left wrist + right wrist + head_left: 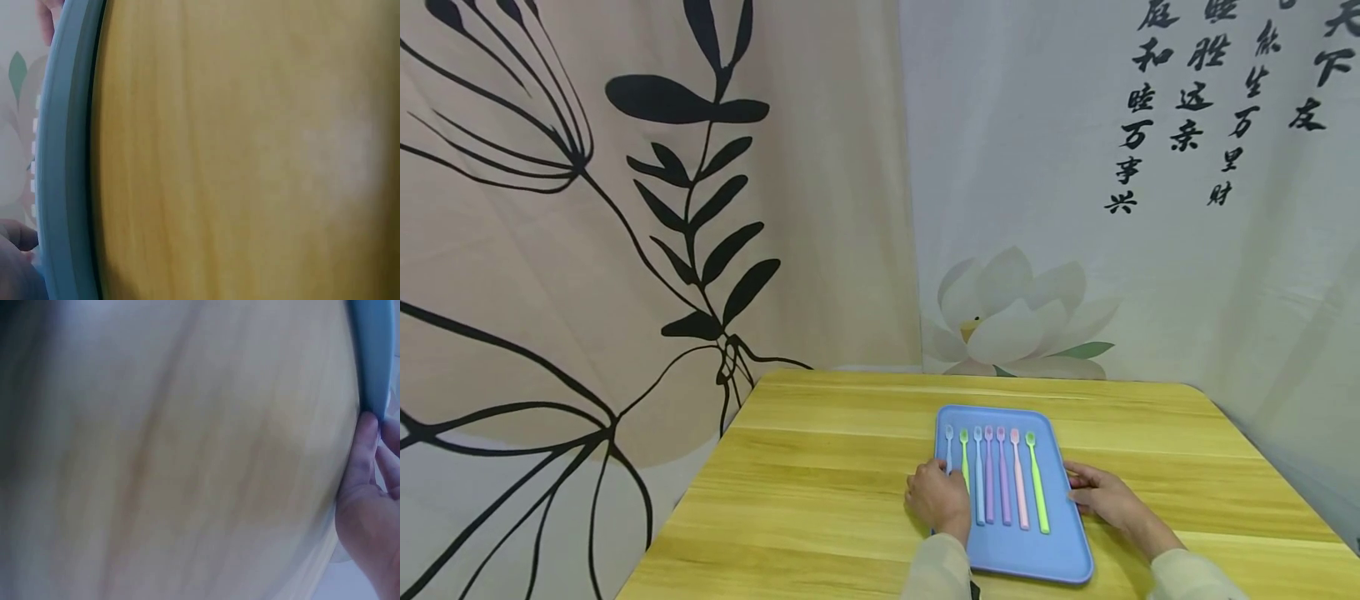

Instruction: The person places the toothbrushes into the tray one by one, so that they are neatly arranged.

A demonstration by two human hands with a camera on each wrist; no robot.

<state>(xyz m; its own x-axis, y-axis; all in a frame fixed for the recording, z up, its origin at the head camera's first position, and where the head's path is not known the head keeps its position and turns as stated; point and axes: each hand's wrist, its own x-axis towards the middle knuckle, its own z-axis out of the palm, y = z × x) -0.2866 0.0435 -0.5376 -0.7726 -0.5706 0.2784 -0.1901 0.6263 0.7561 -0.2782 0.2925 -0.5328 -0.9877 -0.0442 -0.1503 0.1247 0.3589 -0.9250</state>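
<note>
Toothbrushes in several pastel colours lie side by side on a blue tray (pixel 1022 560), heads toward the far end. My left hand (pixel 942 500) is over the tray's left side, thumb and forefinger around the handle of the leftmost light blue toothbrush (pixel 949 442). Its lower handle is hidden under the hand. At the right side, my right hand (pixel 1101 496) grips the tray's rim, close to the bright green toothbrush (pixel 1038 492). In the right wrist view the fingers (pixel 365 447) sit right at the rim. The left wrist view shows the tray's near edge (pixel 65 156).
The tray rests on a wood-grain table (pixel 820 483). Behind the table hangs a pale curtain (pixel 842 192) printed with black plants, a white lotus and dark writing.
</note>
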